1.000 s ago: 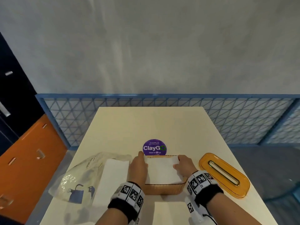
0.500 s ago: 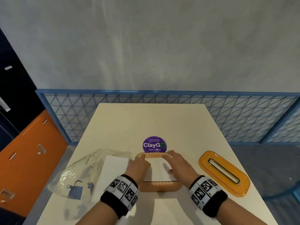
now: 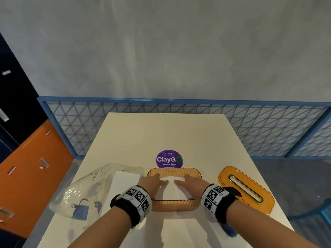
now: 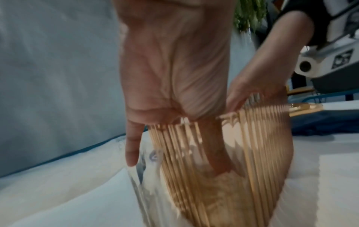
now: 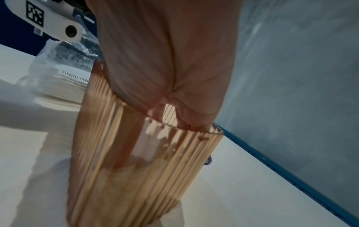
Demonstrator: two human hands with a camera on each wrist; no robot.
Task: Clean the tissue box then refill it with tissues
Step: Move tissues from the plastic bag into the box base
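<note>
The amber ribbed tissue box (image 3: 174,205) stands lidless near the table's front, with a white stack of tissues (image 3: 172,193) inside it. My left hand (image 3: 154,181) and right hand (image 3: 189,182) both reach into it, fingers straight and pressing down on the stack. In the left wrist view the box wall (image 4: 194,176) shows fingers (image 4: 215,152) behind it, and one finger (image 4: 132,147) hangs outside the wall. In the right wrist view, fingers (image 5: 128,145) reach down inside the box (image 5: 136,192). The amber lid (image 3: 245,191) with its slot lies flat to the right.
A clear plastic bag (image 3: 89,192) holding more white tissues lies left of the box. A purple round sticker (image 3: 169,159) sits just behind it on the cream table (image 3: 161,133). A blue cloth (image 3: 229,230) lies by my right forearm. Blue mesh fencing borders the table's far side.
The tissue stack has sunk from the box's rim down inside it. Both hands moved from its sides to its far edge, then onto its top.
</note>
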